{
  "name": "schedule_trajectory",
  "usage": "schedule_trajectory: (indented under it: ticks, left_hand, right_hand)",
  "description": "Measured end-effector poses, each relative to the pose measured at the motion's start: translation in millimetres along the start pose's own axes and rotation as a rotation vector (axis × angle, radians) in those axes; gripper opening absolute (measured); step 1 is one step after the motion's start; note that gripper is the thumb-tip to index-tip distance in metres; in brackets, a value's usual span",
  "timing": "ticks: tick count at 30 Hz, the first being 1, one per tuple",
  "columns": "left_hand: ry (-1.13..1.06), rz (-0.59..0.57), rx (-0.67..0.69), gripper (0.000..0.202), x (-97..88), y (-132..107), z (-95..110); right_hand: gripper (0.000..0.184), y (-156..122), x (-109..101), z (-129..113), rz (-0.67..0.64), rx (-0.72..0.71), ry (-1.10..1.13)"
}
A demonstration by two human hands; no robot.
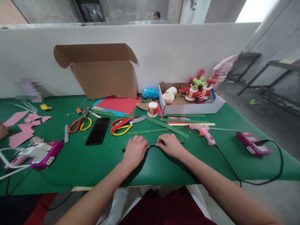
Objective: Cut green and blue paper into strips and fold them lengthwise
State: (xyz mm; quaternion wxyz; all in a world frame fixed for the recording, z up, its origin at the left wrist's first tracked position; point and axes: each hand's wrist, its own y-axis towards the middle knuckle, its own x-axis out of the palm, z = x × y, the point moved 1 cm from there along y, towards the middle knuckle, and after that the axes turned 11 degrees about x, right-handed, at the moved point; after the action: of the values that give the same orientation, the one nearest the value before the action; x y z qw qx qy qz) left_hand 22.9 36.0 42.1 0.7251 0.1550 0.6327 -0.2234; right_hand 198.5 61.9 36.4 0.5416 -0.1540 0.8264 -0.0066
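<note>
A narrow green paper strip [152, 145] runs crosswise on the table in front of me, and both hands are closed on it. My left hand [136, 148] covers part of its left half, with a short end showing beyond. The fingertips of my right hand [170, 145] pinch it a little further right, and its far end shows past the knuckles. Just behind my hands lie a flat green strip [172, 127], red-and-yellow scissors [125, 124] and a pink glue gun [203, 130]. A red-and-white paper cup [153, 109] stands further back.
A black phone [97, 131] and second scissors [81, 121] lie left. Purple power strips [48, 153] [253, 144] sit at either side, with cables trailing. A white box [194, 108] holds cups and paper figures. Another person's hand [3, 131] is near pink paper scraps [21, 137].
</note>
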Motion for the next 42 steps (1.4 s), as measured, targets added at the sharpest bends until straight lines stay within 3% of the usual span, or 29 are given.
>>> schedule_trajectory:
  ticks: [24,42]
  left_hand:
    - [0.045,-0.137,-0.054,0.024,-8.0,14.8,8.1]
    - [-0.007,-0.144,-0.056,0.023,-9.2,18.2,4.7]
  right_hand:
    - [0.015,3.4,-2.2,-6.0,-0.025,0.067,-0.121]
    - [0.016,5.5,-4.0,-8.6,-0.044,0.083,-0.151]
